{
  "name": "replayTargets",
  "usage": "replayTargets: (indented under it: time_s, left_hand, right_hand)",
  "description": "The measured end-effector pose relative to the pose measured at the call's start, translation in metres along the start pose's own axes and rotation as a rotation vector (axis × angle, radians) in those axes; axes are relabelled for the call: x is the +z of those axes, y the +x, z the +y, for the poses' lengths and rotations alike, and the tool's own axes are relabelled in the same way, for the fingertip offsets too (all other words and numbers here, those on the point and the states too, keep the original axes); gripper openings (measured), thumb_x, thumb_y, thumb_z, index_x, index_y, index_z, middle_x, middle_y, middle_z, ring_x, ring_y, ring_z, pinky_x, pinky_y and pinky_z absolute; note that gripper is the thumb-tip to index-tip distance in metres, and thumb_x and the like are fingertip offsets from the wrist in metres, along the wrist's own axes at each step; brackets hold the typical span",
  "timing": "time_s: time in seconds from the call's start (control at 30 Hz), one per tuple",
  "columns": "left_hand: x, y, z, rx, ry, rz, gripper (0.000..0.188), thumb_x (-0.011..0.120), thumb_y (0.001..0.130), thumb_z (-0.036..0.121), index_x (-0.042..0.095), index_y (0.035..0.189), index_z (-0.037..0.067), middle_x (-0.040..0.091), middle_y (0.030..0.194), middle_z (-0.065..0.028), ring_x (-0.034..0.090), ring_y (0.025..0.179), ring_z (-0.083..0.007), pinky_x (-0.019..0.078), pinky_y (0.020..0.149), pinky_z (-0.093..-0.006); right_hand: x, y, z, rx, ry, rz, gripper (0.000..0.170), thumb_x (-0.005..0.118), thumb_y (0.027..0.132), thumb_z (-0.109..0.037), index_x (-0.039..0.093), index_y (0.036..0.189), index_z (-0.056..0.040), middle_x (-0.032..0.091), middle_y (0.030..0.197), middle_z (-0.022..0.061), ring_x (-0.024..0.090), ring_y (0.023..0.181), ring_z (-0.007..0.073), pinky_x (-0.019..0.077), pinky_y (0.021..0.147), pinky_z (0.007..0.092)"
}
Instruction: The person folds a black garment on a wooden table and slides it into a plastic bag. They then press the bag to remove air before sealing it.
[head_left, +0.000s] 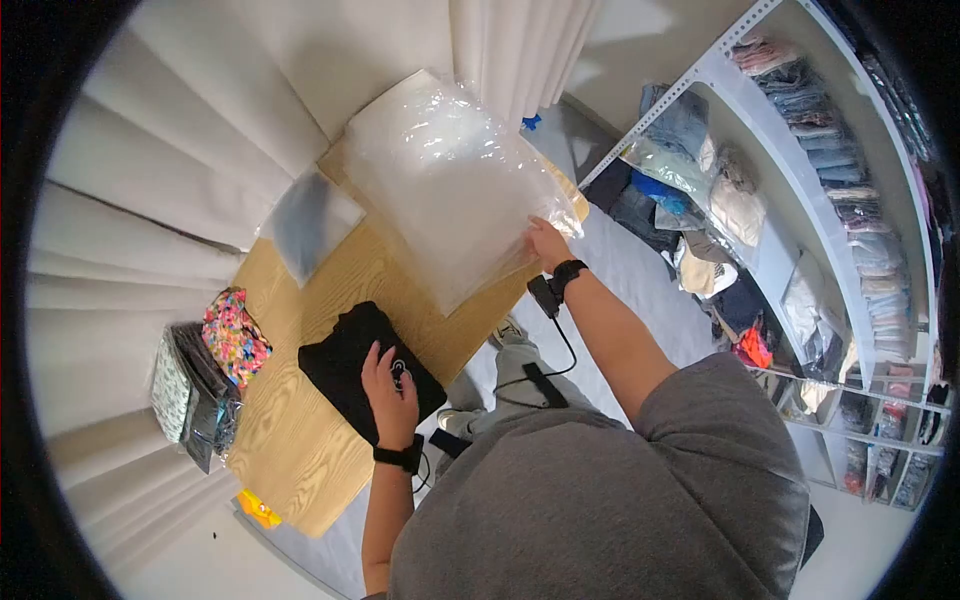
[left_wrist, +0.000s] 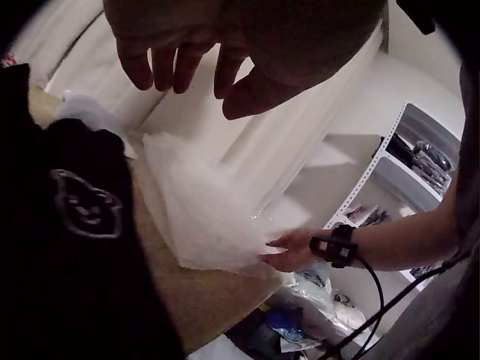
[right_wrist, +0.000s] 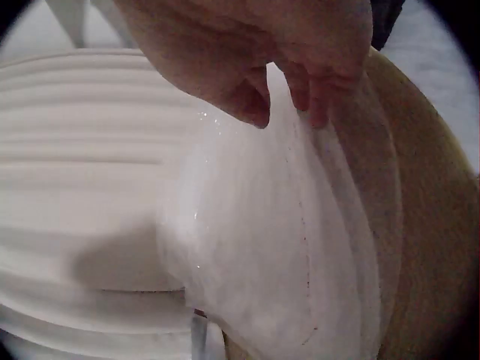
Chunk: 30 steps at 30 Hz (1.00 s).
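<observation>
A folded black garment point(head_left: 345, 365) with a small white line-drawn design lies on the wooden table. My left hand point(head_left: 390, 395) is over it, fingers extended and slightly spread, with nothing gripped. In the left wrist view, the same black garment point(left_wrist: 82, 247) fills the left side, below the left hand point(left_wrist: 202, 56). Farther along the table spreads a stack of large clear plastic bags point(head_left: 440, 180). At its near right corner, my right hand point(head_left: 548, 243) pinches the plastic. Seen from the right wrist, the bag layers point(right_wrist: 262, 225) rise between the thumb and fingers of that hand point(right_wrist: 262, 60).
A smaller clear bag point(head_left: 308, 225) lies at the table's curtain side. Floral fabric point(head_left: 237, 335) and wrapped folded clothes point(head_left: 190, 385) sit at the left edge. Shelves point(head_left: 770, 180) of bagged clothing stand on the right. A cable point(head_left: 570, 345) hangs from the right wrist.
</observation>
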<state>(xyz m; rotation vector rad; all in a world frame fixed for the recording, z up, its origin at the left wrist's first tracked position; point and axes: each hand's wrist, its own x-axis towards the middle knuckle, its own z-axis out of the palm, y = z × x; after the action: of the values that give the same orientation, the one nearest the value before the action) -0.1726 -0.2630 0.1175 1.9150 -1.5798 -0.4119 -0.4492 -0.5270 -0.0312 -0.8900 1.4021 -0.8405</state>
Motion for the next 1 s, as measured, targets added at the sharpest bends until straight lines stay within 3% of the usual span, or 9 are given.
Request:
replayTargets:
  time_s: [0.07,0.13,0.3,0.4,0.47,0.6,0.73,0.87,1.0]
  left_hand:
    - [0.025,0.024,0.024,0.057,0.003,-0.037,0.043,0.055,0.073,-0.001,0.049,0.115,0.001,0.041,0.128,-0.0215,0.036,0.120,-0.0376,0.0287,0.101,-0.0440]
    - [0.071,0.052,0.033,0.160,-0.003,-0.081,0.043,0.054,0.072,0.000,0.048,0.115,0.000,0.042,0.127,-0.0214,0.037,0.120,-0.0378,0.0288,0.101,-0.0449]
    - [0.156,0.113,0.073,0.193,-0.084,-0.225,0.050,0.055,0.072,0.003,0.044,0.120,0.000,0.039,0.130,-0.0226,0.033,0.123,-0.0390,0.0270,0.104,-0.0442]
    - [0.187,0.131,0.075,0.157,-0.017,-0.262,0.055,0.058,0.072,0.005,0.041,0.123,-0.002,0.034,0.135,-0.0223,0.029,0.127,-0.0384,0.0259,0.105,-0.0428]
    - [0.205,0.138,0.072,0.128,0.052,-0.276,0.057,0.060,0.072,0.008,0.040,0.125,-0.003,0.031,0.137,-0.0218,0.028,0.128,-0.0377,0.0255,0.105,-0.0429]
    - [0.215,0.155,0.085,-0.015,0.192,-0.238,0.061,0.063,0.074,0.017,0.039,0.126,-0.004,0.029,0.140,-0.0204,0.027,0.129,-0.0357,0.0253,0.105,-0.0438]
    - [0.251,0.159,0.039,-0.009,0.329,-0.253,0.055,0.058,0.078,0.017,0.040,0.126,-0.002,0.032,0.138,-0.0196,0.030,0.127,-0.0359,0.0260,0.105,-0.0430]
    - [0.250,0.163,0.036,-0.022,0.188,-0.265,0.042,0.047,0.082,0.009,0.045,0.123,0.001,0.039,0.134,-0.0193,0.035,0.124,-0.0369,0.0278,0.104,-0.0409]
    - [0.250,0.168,0.023,-0.004,0.063,-0.268,0.035,0.042,0.084,0.007,0.051,0.117,-0.001,0.044,0.129,-0.0209,0.038,0.121,-0.0366,0.0294,0.103,-0.0404]
  right_hand:
    - [-0.021,-0.002,0.009,0.100,-0.026,-0.027,0.046,0.049,0.079,-0.006,0.047,0.125,-0.0038,0.058,0.078,0.0067,0.054,0.069,0.0171,0.0444,0.060,0.0309]
    - [-0.048,0.016,0.009,-0.025,-0.550,0.270,0.031,0.052,0.081,-0.010,0.055,0.111,-0.0016,0.061,0.086,0.0137,0.059,0.077,0.0212,0.0461,0.066,0.0323]
    - [-0.073,0.045,-0.020,-0.431,-0.316,0.482,0.023,0.054,0.080,-0.018,0.061,0.089,0.0022,0.062,0.085,0.0216,0.059,0.084,0.0343,0.0461,0.075,0.0383]
    - [-0.063,0.062,-0.013,-0.179,-0.272,0.107,0.024,0.056,0.079,-0.019,0.061,0.090,0.0018,0.062,0.085,0.0205,0.059,0.084,0.0341,0.0463,0.075,0.0377]
    - [-0.053,0.062,0.002,-0.531,-0.802,-0.061,0.024,0.057,0.079,-0.019,0.062,0.092,0.0008,0.062,0.084,0.0181,0.060,0.081,0.0314,0.0469,0.073,0.0360]
    - [-0.010,-0.006,-0.059,-0.201,-0.323,-0.313,0.023,0.057,0.079,-0.018,0.063,0.094,-0.0016,0.063,0.085,0.0147,0.061,0.080,0.0247,0.0475,0.074,0.0318]
    - [-0.011,-0.015,-0.066,-0.246,-0.024,-0.530,0.027,0.057,0.079,-0.016,0.061,0.102,-0.0029,0.063,0.090,0.0148,0.061,0.083,0.0239,0.0474,0.074,0.0310]
    - [-0.055,0.037,-0.045,-0.237,-0.450,-0.022,0.036,0.060,0.075,-0.016,0.057,0.108,-0.0030,0.061,0.097,0.0181,0.059,0.088,0.0283,0.0461,0.080,0.0336]
    - [-0.064,0.068,-0.026,-0.359,-0.673,0.156,0.028,0.061,0.071,-0.017,0.062,0.096,-0.0031,0.061,0.097,0.0181,0.059,0.088,0.0309,0.0458,0.080,0.0361]
